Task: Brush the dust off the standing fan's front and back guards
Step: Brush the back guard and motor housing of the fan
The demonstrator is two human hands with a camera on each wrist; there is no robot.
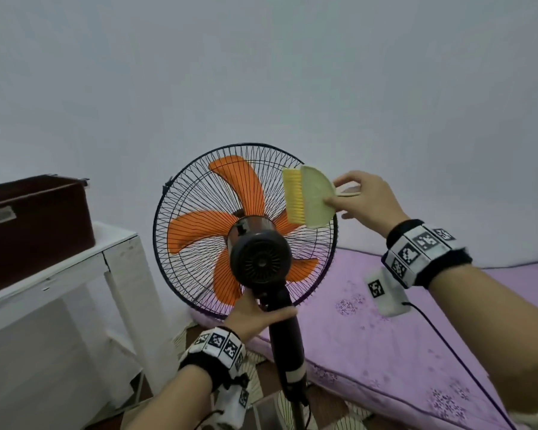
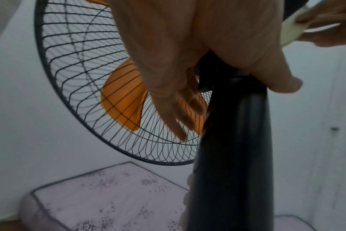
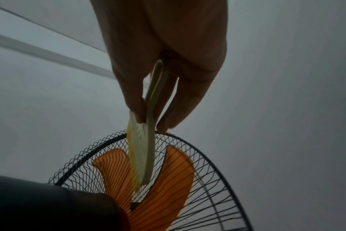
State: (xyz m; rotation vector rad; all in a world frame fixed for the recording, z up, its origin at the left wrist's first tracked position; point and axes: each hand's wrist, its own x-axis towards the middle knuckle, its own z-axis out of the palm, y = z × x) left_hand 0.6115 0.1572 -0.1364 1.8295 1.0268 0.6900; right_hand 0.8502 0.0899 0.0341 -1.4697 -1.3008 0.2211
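Note:
A standing fan with orange blades (image 1: pixel 196 229) shows me its back: a black wire back guard (image 1: pixel 193 187), a dark motor housing (image 1: pixel 260 259) and a dark neck (image 1: pixel 284 333). My left hand (image 1: pixel 255 318) grips the neck just under the motor, thumb across it, as the left wrist view shows (image 2: pixel 227 65). My right hand (image 1: pixel 364 197) pinches the handle of a pale green hand brush (image 1: pixel 316 197) with yellow bristles (image 1: pixel 294 197). The bristles lie against the guard's upper right part. In the right wrist view the brush (image 3: pixel 146 156) hangs edge-on over the guard (image 3: pixel 207 159).
A white shelf unit (image 1: pixel 75 265) stands at the left with a dark red box (image 1: pixel 35 225) on top. A purple flowered mattress (image 1: pixel 416 352) lies on the floor to the right, behind the fan. A plain wall is close behind. A cable (image 1: pixel 448 346) hangs from my right wrist.

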